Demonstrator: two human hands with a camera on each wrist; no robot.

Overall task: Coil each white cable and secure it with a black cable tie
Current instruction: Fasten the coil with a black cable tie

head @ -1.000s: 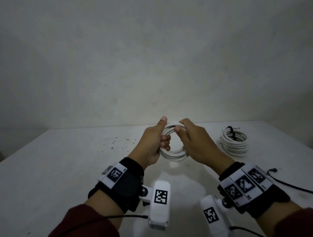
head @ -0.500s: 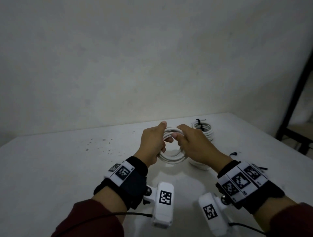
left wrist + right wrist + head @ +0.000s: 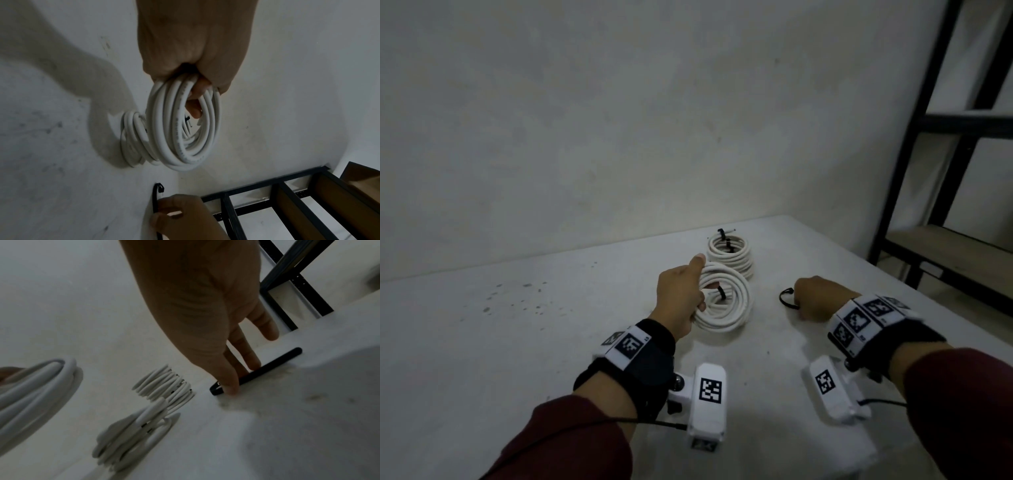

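My left hand [image 3: 698, 291] grips a coiled white cable [image 3: 726, 303] and holds it upright just above the white table [image 3: 551, 325]. A small black piece shows inside the coil's ring. In the left wrist view my fingers [image 3: 195, 104] curl through the coil [image 3: 185, 129]. My right hand [image 3: 799, 303] is down on the table to the right of the coil. Its thumb and fingers [image 3: 231, 384] pinch a black cable tie [image 3: 273, 364] that lies flat there. The tie [image 3: 785, 297] pokes out left of the hand.
A stack of coiled white cables [image 3: 729, 255] with black ties sits on the table behind the held coil. A black metal shelf frame [image 3: 928, 171] stands past the table's right edge. A bare wall runs along the back.
My right hand has let go of the coil and moved right and down onto the black tie. The left hand keeps the coil. The head view has turned right.
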